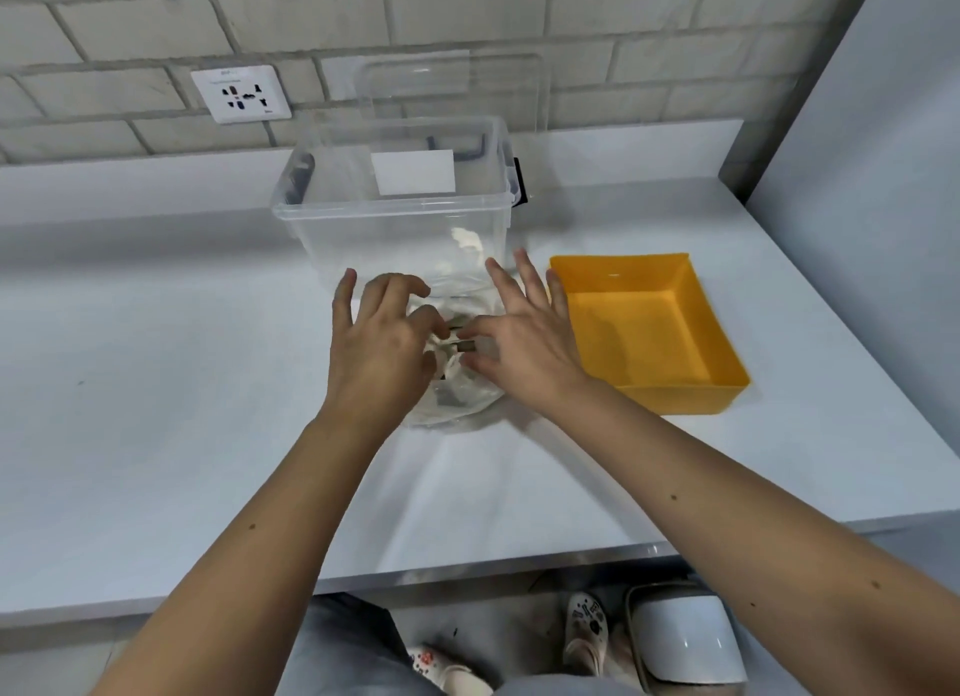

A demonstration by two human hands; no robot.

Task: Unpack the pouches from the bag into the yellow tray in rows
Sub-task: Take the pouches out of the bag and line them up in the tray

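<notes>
Bag (457,404), thin clear film, lies just left of the yellow tray (727,368); the tray holds nothing yet. Left hand (379,342): fingers curled, pinching film at the bag mouth. Right hand (524,331): outer fingers splayed, thumb and forefinger at the mouth; cannot tell whether they grip. Pouches (465,346) show only dimly inside. Judgement: the film is limp and slippery and the pouches are light, so pin the mouth edge and lift each pouch by a flat edge.
</notes>
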